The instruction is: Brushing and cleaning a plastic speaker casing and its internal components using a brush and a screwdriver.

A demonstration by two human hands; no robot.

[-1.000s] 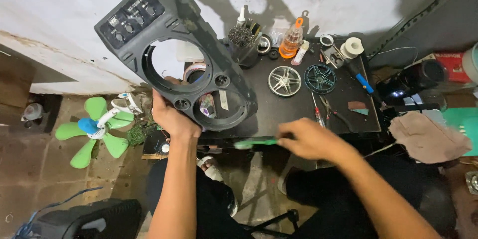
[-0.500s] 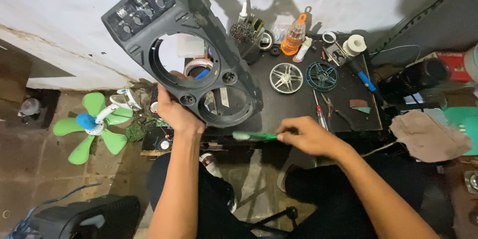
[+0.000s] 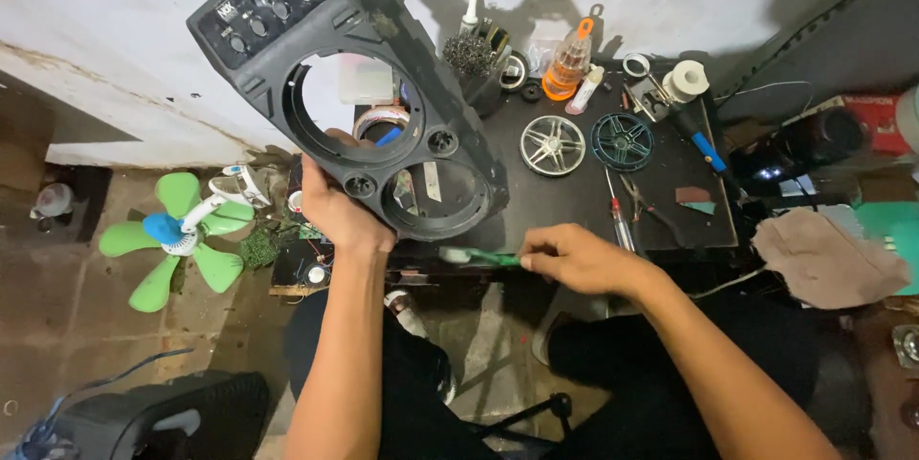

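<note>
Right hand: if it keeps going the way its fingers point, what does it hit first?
The right hand points left, holding a green toothbrush. Straight on, the brush head would likely meet the lower edge of the black speaker housing near the left hand; depth is unclear.

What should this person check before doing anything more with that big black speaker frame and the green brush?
1. Left hand has a firm grip on the black speaker frame: ok, fingers wrap its lower edge.
2. Right hand holds the green brush: ok.
3. Brush bristles touching the frame: cannot tell.
4. Frame clear of the orange bottle and tool pot: ok, raised above the black table.
5. Two round grilles lie apart from the hands: ok.
</note>
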